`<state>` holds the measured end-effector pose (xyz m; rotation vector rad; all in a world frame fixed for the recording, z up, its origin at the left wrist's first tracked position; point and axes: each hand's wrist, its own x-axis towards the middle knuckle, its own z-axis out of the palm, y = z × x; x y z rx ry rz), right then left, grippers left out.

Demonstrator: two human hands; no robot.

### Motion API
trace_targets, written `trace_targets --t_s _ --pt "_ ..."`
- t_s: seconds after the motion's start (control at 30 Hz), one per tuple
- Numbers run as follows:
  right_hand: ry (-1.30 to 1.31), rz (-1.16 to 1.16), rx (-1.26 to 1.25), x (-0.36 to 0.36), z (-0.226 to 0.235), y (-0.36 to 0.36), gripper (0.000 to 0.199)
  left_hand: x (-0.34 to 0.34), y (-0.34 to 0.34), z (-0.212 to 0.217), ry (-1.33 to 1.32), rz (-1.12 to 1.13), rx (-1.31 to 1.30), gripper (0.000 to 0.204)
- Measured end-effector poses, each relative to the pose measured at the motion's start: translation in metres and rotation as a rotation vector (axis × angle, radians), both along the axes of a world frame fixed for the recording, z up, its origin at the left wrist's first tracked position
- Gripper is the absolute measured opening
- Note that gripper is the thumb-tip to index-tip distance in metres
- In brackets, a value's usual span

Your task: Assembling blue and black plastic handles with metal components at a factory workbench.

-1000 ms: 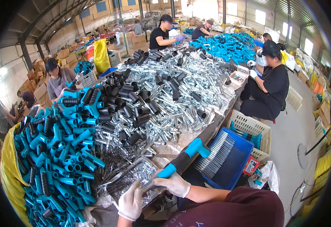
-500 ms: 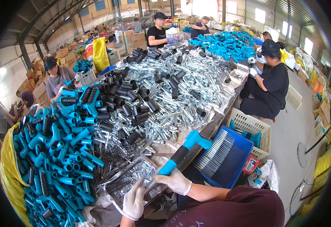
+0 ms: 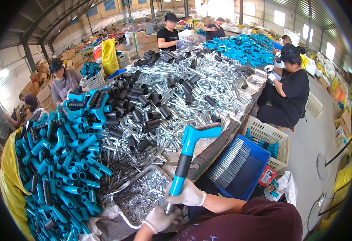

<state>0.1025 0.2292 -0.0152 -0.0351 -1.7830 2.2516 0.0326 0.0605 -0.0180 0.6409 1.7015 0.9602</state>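
A teal angled handle [image 3: 189,145] with a black sleeve round its shaft and a bare metal lower end stands nearly upright, its grip bent to the right. My right hand [image 3: 187,193], in a white glove, wraps round the lower teal shaft. Beneath it, my gloved left hand [image 3: 159,219] is closed at the metal end, with its fingertips partly hidden. Just beyond both hands lies a metal tray [image 3: 119,213] of small shiny metal parts [image 3: 150,195]. Dark springs [image 3: 123,172] are heaped along the tray's far left side.
Teal handles [image 3: 69,168] spill from a yellow sack [image 3: 9,176] at left. Metal tubes [image 3: 176,100] and black sleeves [image 3: 154,123] cover the table. At right sit a blue bin [image 3: 251,176] with a row of metal rods and a cream crate [image 3: 282,154]. Several people work around the table.
The teal handle has swung from leaning right to nearly upright. My left hand has moved down and right, from beside the metal end to closing at it.
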Motion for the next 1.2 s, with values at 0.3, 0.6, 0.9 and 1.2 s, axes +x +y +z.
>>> trace_targets --t_s 0.3,0.6,0.9,1.2 --pt "-0.022 0.146 -0.164 -0.004 0.004 0.003 0.015 -0.003 0.006 0.025 -0.538 -0.256 0.346 0.042" --pt "0.003 0.094 -0.119 -0.001 0.008 -0.002 0.015 0.0 0.007 0.018 -0.317 -0.03 0.383 0.031" --pt "-0.1 -0.135 0.198 0.004 -0.006 -0.02 0.021 0.024 0.009 -0.022 0.981 0.272 -0.075 0.024" --pt "-0.11 0.264 0.566 0.036 -0.04 -0.017 0.023 0.043 -0.016 -0.082 0.415 0.235 0.384 0.028"
